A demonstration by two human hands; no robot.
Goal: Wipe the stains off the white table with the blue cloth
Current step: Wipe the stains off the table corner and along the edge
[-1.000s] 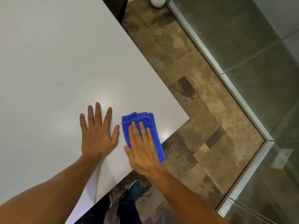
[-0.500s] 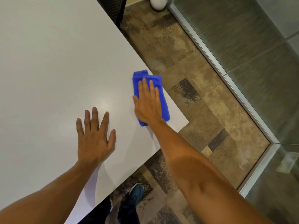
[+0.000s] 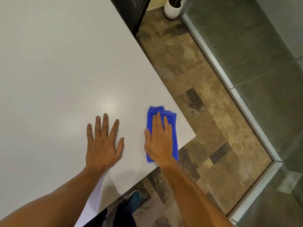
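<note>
A folded blue cloth (image 3: 173, 122) lies flat on the white table (image 3: 65, 63), close to the table's near right corner. My right hand (image 3: 159, 140) presses down on the cloth with straight fingers and covers most of it. To its left, my left hand (image 3: 103, 145) rests flat on the bare tabletop, fingers spread. No stain shows on the surface around the hands; a soft light reflection sits just beyond my left hand.
The table's right edge runs diagonally, with its corner (image 3: 195, 136) just right of the cloth. Beyond it lies patterned brown carpet (image 3: 196, 79) and a glass wall with a metal frame (image 3: 229, 82). A white plant pot (image 3: 172, 9) and a dark chair (image 3: 131, 9) stand at the back. My shoe (image 3: 133, 200) shows below.
My right hand slid the cloth away along the table edge, then pulled it back towards me to near the corner. My left hand stayed flat in place.
</note>
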